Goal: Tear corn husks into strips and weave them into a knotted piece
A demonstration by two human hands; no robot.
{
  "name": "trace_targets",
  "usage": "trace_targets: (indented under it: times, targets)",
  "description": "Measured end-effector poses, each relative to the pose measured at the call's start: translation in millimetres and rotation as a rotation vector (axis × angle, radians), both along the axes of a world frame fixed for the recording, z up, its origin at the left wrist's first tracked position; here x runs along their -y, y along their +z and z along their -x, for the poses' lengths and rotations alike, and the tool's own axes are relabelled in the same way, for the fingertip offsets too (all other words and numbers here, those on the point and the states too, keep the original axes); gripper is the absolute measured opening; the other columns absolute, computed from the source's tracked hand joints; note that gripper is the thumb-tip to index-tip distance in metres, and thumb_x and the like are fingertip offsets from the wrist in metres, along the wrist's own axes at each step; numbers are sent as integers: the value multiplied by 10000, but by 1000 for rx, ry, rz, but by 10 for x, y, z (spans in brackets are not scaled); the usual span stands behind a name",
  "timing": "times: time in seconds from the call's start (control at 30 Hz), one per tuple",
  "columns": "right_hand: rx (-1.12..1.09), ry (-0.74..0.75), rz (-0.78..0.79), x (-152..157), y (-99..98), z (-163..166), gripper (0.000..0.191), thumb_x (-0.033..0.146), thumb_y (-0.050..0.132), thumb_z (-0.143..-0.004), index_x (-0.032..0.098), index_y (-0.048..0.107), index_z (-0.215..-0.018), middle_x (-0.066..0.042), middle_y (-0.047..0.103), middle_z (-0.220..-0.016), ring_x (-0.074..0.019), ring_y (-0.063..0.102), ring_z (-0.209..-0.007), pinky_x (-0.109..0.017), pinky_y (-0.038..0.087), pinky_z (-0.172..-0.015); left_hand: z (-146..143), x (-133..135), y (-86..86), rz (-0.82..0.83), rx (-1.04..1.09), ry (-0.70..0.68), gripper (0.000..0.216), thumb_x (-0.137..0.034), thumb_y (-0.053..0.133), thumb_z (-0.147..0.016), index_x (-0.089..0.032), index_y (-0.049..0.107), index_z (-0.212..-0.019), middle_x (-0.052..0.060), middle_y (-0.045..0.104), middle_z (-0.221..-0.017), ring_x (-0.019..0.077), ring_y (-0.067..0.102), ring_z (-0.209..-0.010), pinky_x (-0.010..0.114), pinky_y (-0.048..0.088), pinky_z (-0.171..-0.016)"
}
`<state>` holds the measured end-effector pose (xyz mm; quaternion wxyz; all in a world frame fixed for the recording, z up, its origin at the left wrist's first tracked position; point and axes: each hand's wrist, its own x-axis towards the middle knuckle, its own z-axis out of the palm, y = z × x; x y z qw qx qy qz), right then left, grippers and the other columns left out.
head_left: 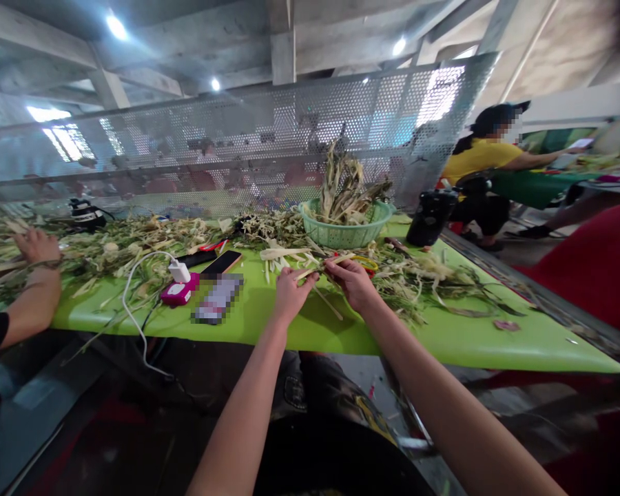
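Note:
Above the lime-green table (310, 334), my left hand (291, 295) is closed, its thumb and fingers pinching a pale dried husk strip (304, 273). My right hand (355, 284) is close beside it, also pinched on pale husk (342, 259). Whether both hands hold one and the same strip I cannot tell. Just beyond my fingers lie flat cream-coloured husk pieces (280, 253) and a loop of yellow and red (368, 264), partly hidden by my right hand. A thin stalk (329, 303) rests on the table below my hands.
A green plastic basket (335, 236) of dry husks stands behind my hands, with a black bottle (430, 217) to its right. Left are phones (222, 263) and a magenta power block (178, 291) with a charger cable. A co-worker's hand (40, 248) touches husk scraps at far left.

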<state>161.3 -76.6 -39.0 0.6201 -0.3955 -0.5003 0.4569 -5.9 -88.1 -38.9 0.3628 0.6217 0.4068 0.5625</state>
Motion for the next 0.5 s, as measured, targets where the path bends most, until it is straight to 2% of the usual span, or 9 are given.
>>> trace_targets:
  times: [0.03,0.1,0.23,0.33,0.5]
  targets:
    - [6,9,-1,11,8,7,304,459,796,-627,211,709,-780,-11,667,-712,-138,547,-602,-286,434,-599,-2,4,-1,-12,-8,7,299,-454,723,-727,-215,752,-904,90,640,-877,259,551,-954,369,410,-910]
    - [25,34,-4,33,24,24,300,441,808,-617,207,716,-781,-12,673,-728,-135,554,-616,-281,433,-606,-1,13,2,2,13,-81,318,-484,649,-792,-216,731,-942,91,658,-903,244,577,-901,356,429,-858]
    - [61,55,-12,61,47,57,284,421,813,-618,203,721,-775,-13,671,-749,-136,556,-650,-273,432,-620,6,20,17,59,74,-247,342,-537,590,-820,-222,682,-918,61,652,-765,209,580,-706,335,434,-725]
    - [72,35,-19,65,53,72,278,438,796,-637,206,719,-771,-14,660,-743,-133,536,-636,-273,426,-606,7,10,17,57,56,-252,341,-544,572,-831,-220,659,-887,37,617,-696,180,528,-614,316,404,-658]
    - [87,-8,-34,66,63,72,284,449,802,-614,210,702,-729,-16,645,-713,-150,543,-651,-283,435,-609,21,-6,9,17,-13,-163,329,-522,564,-844,-209,662,-873,-2,534,-616,145,440,-562,275,327,-582]
